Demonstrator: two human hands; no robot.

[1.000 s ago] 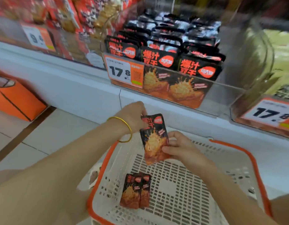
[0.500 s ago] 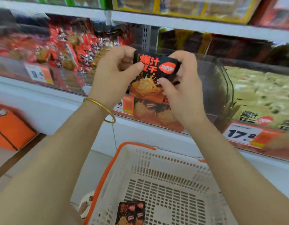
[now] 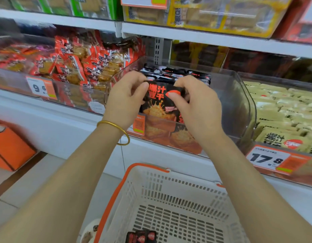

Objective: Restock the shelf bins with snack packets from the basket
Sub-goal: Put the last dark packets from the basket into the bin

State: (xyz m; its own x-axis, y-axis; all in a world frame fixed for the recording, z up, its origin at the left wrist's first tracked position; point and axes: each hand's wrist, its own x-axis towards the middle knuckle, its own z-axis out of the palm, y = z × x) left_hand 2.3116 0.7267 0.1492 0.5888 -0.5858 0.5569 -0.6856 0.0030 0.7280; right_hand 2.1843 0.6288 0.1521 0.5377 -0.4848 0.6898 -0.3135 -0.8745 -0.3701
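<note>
You stand before white shop shelving (image 3: 204, 38) with a pale tiled floor (image 3: 37, 172) below and an orange box (image 3: 9, 148) at the far left. The lower shelf carries three clear, hard plastic bins. The left bin (image 3: 15, 79) holds crinkled red packets (image 3: 72, 67). The middle bin (image 3: 239, 106) holds glossy black packets (image 3: 178, 74) standing in rows. The right bin (image 3: 253, 135) holds flat pale packets (image 3: 281, 106) behind a price tag (image 3: 267, 158) reading 17.8.

A white slotted plastic basket (image 3: 151, 190) with an orange rim sits below your arms. A few black packets (image 3: 141, 236) lie on its floor at the near edge.

Your hands are clamped on one black snack packet (image 3: 158, 102), held upright at the front of the middle bin. Your left hand (image 3: 127, 100), with a gold bangle (image 3: 116, 127) at the wrist, pinches its top left corner. Your right hand (image 3: 199, 109) pinches its top right corner, thumb over the printed face. The packet's lower edge meets the bin's front wall; whether it sits inside cannot be told.
</note>
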